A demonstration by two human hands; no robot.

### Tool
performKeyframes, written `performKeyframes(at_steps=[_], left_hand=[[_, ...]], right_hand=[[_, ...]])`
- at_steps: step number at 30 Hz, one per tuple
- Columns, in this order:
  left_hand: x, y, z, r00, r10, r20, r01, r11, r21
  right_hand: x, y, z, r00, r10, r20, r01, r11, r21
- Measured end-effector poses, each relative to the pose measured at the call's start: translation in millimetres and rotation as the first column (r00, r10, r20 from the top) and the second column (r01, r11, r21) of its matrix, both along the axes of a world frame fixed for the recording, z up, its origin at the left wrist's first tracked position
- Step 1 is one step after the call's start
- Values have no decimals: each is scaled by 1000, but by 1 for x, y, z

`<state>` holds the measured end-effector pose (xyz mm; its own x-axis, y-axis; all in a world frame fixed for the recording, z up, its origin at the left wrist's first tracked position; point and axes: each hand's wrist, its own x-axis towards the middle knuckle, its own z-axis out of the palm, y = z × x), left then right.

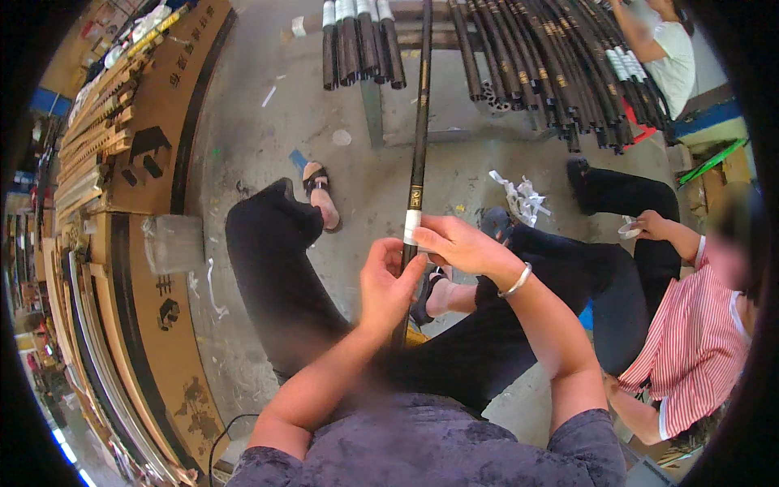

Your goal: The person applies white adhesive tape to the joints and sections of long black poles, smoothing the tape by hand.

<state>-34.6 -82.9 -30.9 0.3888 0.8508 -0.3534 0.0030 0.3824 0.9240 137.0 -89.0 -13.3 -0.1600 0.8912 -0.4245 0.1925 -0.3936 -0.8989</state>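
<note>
A long black pole (419,138) with gold markings runs upright before me, its lower end between my thighs. Around it sits a white band (413,226), apparently tape or a sleeve. My left hand (391,280) is closed on the pole just below that band. With thumb and fingers together, my right hand (458,243) grips the band from the right side. What lies under its fingertips is partly hidden. The pole's bottom end is hard to make out against my dark trousers.
Several similar poles with white bands (361,49) lie on a rack ahead, and more dark poles (535,65) lie farther right. Cardboard boxes (166,105) line the left. White scraps (519,197) litter the floor. A co-worker in a striped shirt (690,349) sits close at right.
</note>
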Motion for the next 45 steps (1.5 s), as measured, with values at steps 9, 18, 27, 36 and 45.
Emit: performKeyframes(at_steps=[9, 18, 27, 36, 45], left_hand=[[-4, 4, 1, 1000, 5, 5, -5, 997, -72], [3, 6, 5, 990, -65, -125, 59, 997, -47], [-5, 0, -3, 997, -4, -72, 5, 1000, 14], [-2, 2, -6, 999, 10, -42, -8, 999, 34], [11, -4, 0, 1000, 17, -13, -17, 1000, 26]], right_hand=[[8, -2, 10, 997, 26, 70, -29, 999, 44], [20, -9, -1, 958, 33, 284, -63, 993, 96], [11, -6, 6, 941, 89, 326, -110, 993, 46], [6, -9, -5, 956, -83, 282, 32, 983, 181], [16, -10, -5, 944, -40, 328, -18, 985, 170]])
